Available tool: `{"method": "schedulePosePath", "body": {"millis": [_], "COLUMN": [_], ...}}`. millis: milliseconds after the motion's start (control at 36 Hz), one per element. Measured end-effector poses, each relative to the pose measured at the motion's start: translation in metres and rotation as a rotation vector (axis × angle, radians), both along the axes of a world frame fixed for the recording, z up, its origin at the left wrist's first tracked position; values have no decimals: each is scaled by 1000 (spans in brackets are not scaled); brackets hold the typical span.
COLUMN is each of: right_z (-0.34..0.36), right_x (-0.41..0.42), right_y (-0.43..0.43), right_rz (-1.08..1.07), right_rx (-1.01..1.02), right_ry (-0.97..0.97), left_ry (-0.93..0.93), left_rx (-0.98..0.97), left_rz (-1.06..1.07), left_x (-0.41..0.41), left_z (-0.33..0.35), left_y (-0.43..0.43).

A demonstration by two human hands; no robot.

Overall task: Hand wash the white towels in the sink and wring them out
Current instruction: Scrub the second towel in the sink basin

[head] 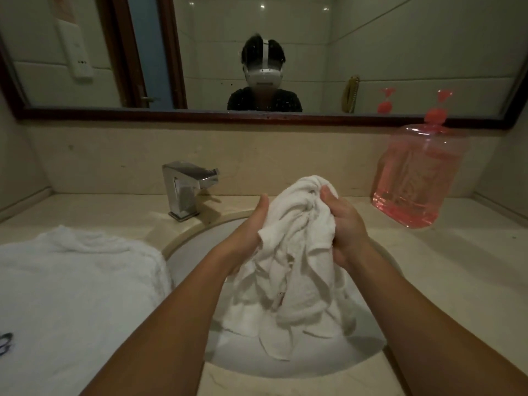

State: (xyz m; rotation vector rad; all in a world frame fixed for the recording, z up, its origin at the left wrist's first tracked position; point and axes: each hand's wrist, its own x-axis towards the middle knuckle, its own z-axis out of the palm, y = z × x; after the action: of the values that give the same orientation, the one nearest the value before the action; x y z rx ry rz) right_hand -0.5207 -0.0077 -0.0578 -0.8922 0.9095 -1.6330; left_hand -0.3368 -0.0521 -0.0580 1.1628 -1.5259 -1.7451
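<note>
Shows the white towel (pixel 294 252), seemingly wet, lifted over the sink (pixel 194 252) to drain back into the basin rather than onto the tabletop (pixel 457 267). Clamps the bunched upper end in the right grip (pixel 343 224), with fingers curled tight into the folds. Wraps the left grip (pixel 251 224) round the opposite side, with thumb up and fingers hidden behind the cloth. Leaves the lower end hanging loose, trailing down into the basin. Suggests, by opposed grips on one gathered bundle, either rubbing or the start of a wringing twist; cannot tell which. Sets a heap of further white towels (pixel 77 281) on the tabletop to the left, overlapping the sink rim, either waiting or finished; cannot tell which. Places the chrome faucet (pixel 185 190) behind the basin, left of the bundle, with no running water visible. Stands the pink liquid soap bottle (pixel 414 178) at the right rear of the tabletop, probably for easy reach, well apart from the towel. Reflects the headset wearer in the mirror (pixel 400 52) above.
</note>
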Motion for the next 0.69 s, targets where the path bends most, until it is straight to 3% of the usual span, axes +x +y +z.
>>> {"method": "schedulePosePath", "body": {"millis": [111,167,250,306,389,472,556,694], "right_z": [-4,-6,-6,-3,8,7,-1,9], "right_x": [8,25,65,79,70,66,76,55], "right_y": [6,5,7,5,-7,-8,7,-4], "right_rz": [-330,-348,-267,-301,-426,-366,-276,-426], "right_rx": [-43,-40,-31,-64,3,73,60,82], "right_ry": [592,747,727,698,534,400,442,509], "left_ry": [115,78,12,21,51,46,39,21], "left_rx": [-34,-162,-433,-513,-526,-518,-481,-542], "left_rz": [346,528,606,591,516,555,629,388], "left_x": [-2,-7,-16,-20,-25,-31,-24,-32], "left_z": [-12,-3,3,3,0,0,5,1], "left_y": [-23,-12,8,15,15,12,3,21]}}
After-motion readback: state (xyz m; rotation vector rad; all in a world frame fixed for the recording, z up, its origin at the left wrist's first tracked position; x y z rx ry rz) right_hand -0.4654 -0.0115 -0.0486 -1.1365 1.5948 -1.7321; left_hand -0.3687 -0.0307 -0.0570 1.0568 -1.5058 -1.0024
